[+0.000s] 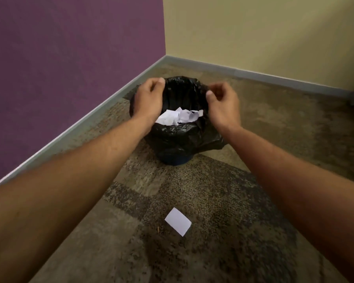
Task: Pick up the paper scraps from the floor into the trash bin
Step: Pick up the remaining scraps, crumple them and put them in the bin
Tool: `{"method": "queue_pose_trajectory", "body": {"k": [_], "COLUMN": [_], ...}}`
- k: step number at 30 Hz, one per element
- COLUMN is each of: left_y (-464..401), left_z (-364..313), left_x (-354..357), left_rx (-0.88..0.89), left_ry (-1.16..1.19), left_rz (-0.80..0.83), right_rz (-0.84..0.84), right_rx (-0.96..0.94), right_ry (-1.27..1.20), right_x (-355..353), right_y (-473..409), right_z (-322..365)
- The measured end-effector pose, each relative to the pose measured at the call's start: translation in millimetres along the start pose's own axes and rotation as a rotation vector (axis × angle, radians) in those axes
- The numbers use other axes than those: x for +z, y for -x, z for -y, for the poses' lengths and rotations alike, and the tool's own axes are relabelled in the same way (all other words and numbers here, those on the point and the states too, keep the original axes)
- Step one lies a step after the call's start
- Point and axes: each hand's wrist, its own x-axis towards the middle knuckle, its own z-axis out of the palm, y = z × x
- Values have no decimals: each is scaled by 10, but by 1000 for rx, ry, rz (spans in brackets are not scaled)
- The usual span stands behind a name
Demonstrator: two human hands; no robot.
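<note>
Above the mouth of the bin, both bare hands hang with their fingers curled loosely inward, and neither of them pinches anything. The left hand (pixel 149 97) is over the left side of the rim, its thumb and fingers bent toward each other but with a gap between them. The right hand (pixel 223 103) is over the right side of the rim, the fingers half closed and the thumb pointing to the centre; no paper shows in it. If the fingertips touch the liner, I cannot tell.

Under the hands stands the small round trash bin with a crinkled black plastic liner (pixel 182 137), whose dark blue base shows at the bottom. Inside it lies a heap of white crumpled paper scraps (pixel 179 117).

One flat white rectangular paper scrap (pixel 178 221) is still on the floor, well apart from the bin, on the side nearer to the person and between the two forearms. The floor is a speckled brown and beige carpet (pixel 243 211). The bin stands near the corner where a purple wall (pixel 70 58) on the left meets a pale yellow wall (pixel 264 33), with a grey baseboard (pixel 102 107) along both.
</note>
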Motion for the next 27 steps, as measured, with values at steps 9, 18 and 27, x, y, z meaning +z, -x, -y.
{"method": "queue_pose_trajectory", "body": {"k": [9, 18, 27], "left_y": [1479, 2540, 2604], "left_z": [1208, 2063, 2127], "left_x": [-239, -516, -509], "left_rx": [-122, -15, 50], "left_ry": [-229, -943, -773], "left_rz": [-40, 574, 387], "right_rz": [370, 847, 759], "right_rx": [91, 70, 71], "right_ry": [339, 855, 803], "right_x": [-90, 232, 402], "right_y": [1564, 2369, 2500], "right_z": [-1010, -1514, -1391]}}
